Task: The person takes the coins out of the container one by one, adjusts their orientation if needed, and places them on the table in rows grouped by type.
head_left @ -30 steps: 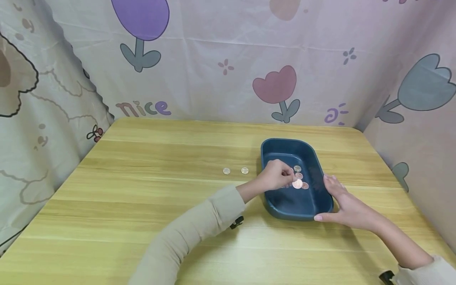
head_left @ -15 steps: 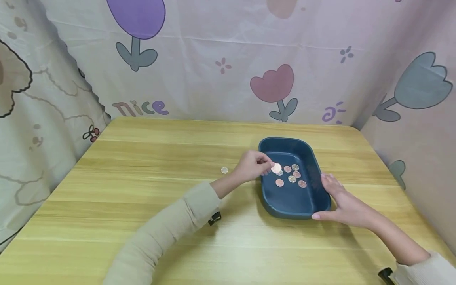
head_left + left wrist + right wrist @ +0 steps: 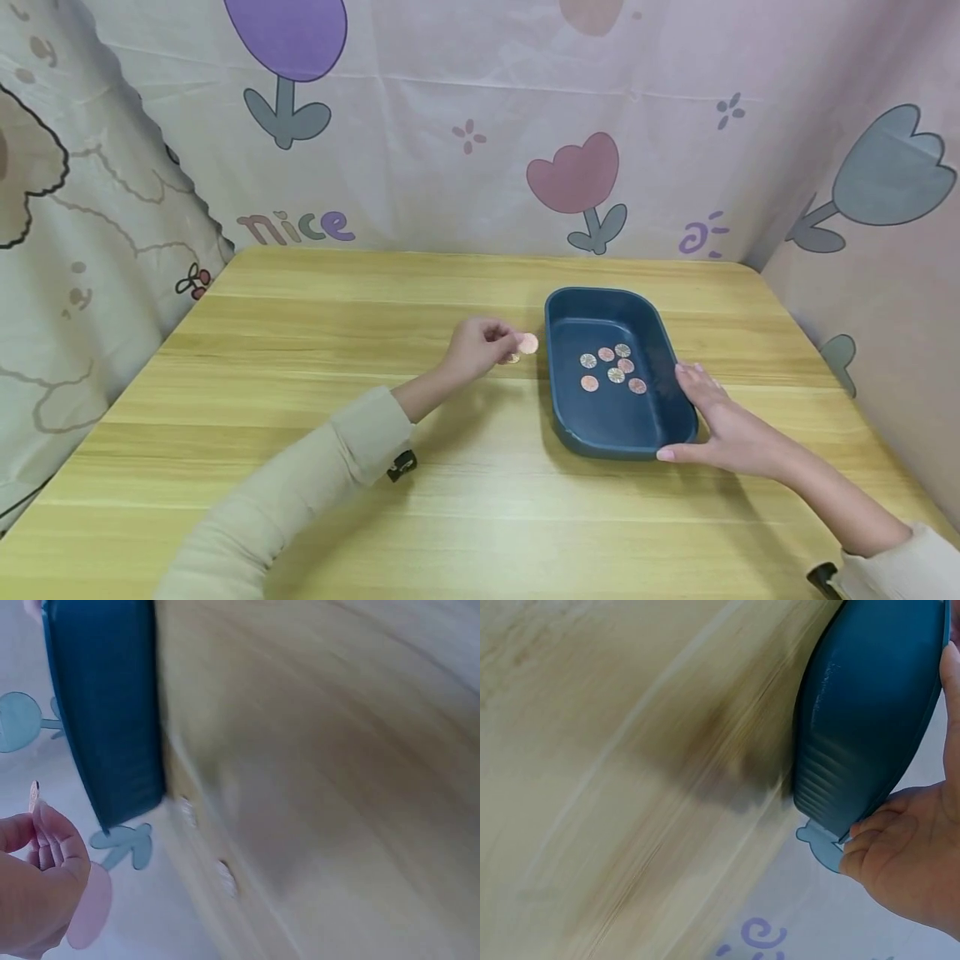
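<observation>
My left hand pinches a shiny copper-coloured coin between thumb and fingertips, above the table left of the blue tray. In the left wrist view that coin stands on edge at the fingertips. Just under the hand, a gold-coloured coin shows partly in the head view; the left wrist view has two coins lying on the table, one nearer the tray and one farther. My right hand holds the tray's near right corner, thumb at the front wall, fingers along the right wall.
Several copper and silver or gold coins lie spread flat on the tray's floor. The wooden table ends at the back against a patterned curtain. More curtain hangs along the right side.
My left hand has moved left from over the tray, across its left rim, to above the table, still pinching the coin. The coins in the tray came into fuller view. My right hand stayed put.
</observation>
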